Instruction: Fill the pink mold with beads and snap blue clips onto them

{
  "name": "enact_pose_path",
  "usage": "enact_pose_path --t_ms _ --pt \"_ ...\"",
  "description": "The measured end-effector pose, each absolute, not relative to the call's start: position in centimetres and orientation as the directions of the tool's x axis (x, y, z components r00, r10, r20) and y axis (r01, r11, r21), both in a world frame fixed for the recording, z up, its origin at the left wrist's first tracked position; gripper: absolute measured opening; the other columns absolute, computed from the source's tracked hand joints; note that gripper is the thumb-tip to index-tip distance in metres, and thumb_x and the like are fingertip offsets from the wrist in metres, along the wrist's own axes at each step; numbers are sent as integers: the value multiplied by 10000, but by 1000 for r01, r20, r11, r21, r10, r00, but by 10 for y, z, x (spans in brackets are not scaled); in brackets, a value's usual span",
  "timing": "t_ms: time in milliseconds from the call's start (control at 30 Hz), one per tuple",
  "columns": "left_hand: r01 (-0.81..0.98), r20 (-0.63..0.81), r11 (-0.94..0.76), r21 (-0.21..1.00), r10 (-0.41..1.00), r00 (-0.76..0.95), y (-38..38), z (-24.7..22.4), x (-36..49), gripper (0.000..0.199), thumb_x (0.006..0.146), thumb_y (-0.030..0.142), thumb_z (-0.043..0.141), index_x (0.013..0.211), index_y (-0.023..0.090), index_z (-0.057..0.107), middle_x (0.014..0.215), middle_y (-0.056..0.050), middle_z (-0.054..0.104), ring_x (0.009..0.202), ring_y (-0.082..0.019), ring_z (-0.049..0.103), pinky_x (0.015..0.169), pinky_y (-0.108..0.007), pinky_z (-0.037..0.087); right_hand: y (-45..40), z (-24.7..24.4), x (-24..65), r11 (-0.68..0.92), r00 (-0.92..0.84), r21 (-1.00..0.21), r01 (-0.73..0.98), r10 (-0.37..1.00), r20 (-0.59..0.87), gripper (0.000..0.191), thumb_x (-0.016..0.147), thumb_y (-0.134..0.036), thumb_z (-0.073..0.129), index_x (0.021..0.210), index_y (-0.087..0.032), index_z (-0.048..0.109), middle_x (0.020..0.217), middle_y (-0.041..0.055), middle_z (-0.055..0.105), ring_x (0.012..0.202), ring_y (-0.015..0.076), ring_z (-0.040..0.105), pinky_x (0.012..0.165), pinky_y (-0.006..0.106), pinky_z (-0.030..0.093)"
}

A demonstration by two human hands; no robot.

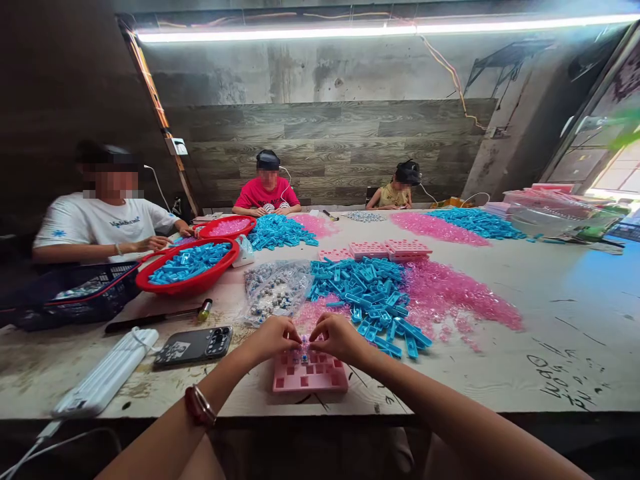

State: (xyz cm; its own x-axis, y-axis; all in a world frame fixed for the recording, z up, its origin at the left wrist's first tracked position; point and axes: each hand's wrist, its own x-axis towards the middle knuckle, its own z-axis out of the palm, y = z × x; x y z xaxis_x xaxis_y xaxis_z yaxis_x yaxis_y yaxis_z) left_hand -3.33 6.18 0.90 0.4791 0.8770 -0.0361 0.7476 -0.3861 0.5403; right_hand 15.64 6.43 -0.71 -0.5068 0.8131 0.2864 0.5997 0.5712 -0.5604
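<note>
A pink tray with square holes lies near the table's front edge. Over its far side, my left hand and my right hand face each other with fingertips pinched. Between them are small clear pieces with a bit of blue; their kind is too small to make out, and the fingers hide part of them. Just beyond my hands sit a heap of blue plastic pieces, a heap of clear pink pieces and a clear bag of small silvery-blue parts.
At left are a phone, a white power strip, a dark-handled tool, a red basin of blue pieces and a dark basket. Stacked pink trays stand behind the heaps. Several people sit around the table.
</note>
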Motion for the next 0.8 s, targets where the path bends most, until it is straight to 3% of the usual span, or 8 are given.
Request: enact_pose_path --t_ms 233,800 --pt "752 -274 -198 628 848 453 76 13 -31 181 623 256 670 740 131 726 670 -40 690 604 -147 585 542 -196 396 76 7 151 472 -561 -561 680 828 16 144 604 -225 732 737 -174 754 578 35 684 519 128 569 467 192 345" --pt "789 -301 -241 564 830 469 81 20 -25 142 588 233 672 676 127 707 620 -24 670 580 -135 557 514 -195 361 77 19 136 420 -518 -454 786 848 -112 193 533 -175 772 725 -176 753 636 37 706 570 149 614 462 189 370"
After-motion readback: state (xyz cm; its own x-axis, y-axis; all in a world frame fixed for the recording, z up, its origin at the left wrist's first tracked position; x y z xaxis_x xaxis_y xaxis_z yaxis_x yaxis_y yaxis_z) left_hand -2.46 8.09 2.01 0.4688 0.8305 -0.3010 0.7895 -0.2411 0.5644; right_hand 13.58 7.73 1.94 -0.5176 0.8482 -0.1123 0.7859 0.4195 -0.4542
